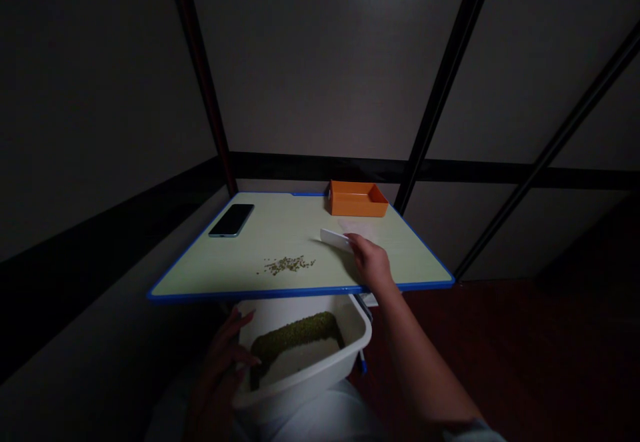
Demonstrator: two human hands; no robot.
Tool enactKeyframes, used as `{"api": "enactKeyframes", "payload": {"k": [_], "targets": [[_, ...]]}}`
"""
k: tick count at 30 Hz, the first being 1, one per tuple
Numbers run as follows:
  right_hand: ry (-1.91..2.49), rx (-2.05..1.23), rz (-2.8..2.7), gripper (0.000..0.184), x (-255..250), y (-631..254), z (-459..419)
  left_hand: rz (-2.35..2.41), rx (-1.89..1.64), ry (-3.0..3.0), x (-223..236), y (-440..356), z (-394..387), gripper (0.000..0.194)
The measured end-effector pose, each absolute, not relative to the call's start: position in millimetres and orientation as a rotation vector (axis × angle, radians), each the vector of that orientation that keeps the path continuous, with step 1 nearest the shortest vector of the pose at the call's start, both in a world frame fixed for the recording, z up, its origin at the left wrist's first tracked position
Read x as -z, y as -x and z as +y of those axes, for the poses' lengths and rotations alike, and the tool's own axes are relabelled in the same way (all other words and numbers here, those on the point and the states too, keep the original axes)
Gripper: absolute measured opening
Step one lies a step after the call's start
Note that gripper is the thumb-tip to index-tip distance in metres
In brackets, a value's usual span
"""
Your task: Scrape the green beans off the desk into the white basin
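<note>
A small pale table [235, 265] with a blue rim stands before me. My right hand [371, 262] rests on it near the front right, closed on a flat white card-like scraper [334, 238] that points left. A loose scatter of green beans [289, 265] lies on the tabletop, left of the scraper and apart from it. Below the table's front edge, my left hand [223, 362] grips the left rim of a white tub [327, 372], fingers curled over it. The tub holds green beans [295, 335] heaped toward its far side.
A dark phone [231, 220] lies face up at the table's back left. An orange open box [357, 199] stands at the back edge. Dark slanted poles and grey panels surround the table; a reddish floor shows on the right.
</note>
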State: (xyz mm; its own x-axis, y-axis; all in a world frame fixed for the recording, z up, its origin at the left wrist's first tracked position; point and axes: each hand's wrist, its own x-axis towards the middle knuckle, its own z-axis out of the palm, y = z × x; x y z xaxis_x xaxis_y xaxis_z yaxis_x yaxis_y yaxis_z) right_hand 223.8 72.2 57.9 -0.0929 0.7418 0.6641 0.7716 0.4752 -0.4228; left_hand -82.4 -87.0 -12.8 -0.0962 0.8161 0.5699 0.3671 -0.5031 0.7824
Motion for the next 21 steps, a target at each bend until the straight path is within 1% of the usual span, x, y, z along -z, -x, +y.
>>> {"api": "enactKeyframes", "payload": {"k": [4, 9, 16, 21], "targets": [[1.234, 0.01, -1.889, 0.036, -59.6, -215.0, 70.1, 1.27, -1.653, -1.817, 12.9, 81.9, -86.0, 0.019], [1.1, -0.105, -1.965, 0.036, -62.5, -205.9, 68.1, 1.253, -1.635, -1.827, 14.1, 84.2, -85.1, 0.018], [0.908, -0.284, -2.051, 0.031, -67.0, -196.4, 66.5, 1.265, -1.615, -1.827, 13.7, 83.2, -87.4, 0.016], [0.824, -0.339, -2.069, 0.027, -68.1, -193.1, 64.0, 1.276, -1.622, -1.801, 12.4, 82.0, -87.9, 0.016]]}}
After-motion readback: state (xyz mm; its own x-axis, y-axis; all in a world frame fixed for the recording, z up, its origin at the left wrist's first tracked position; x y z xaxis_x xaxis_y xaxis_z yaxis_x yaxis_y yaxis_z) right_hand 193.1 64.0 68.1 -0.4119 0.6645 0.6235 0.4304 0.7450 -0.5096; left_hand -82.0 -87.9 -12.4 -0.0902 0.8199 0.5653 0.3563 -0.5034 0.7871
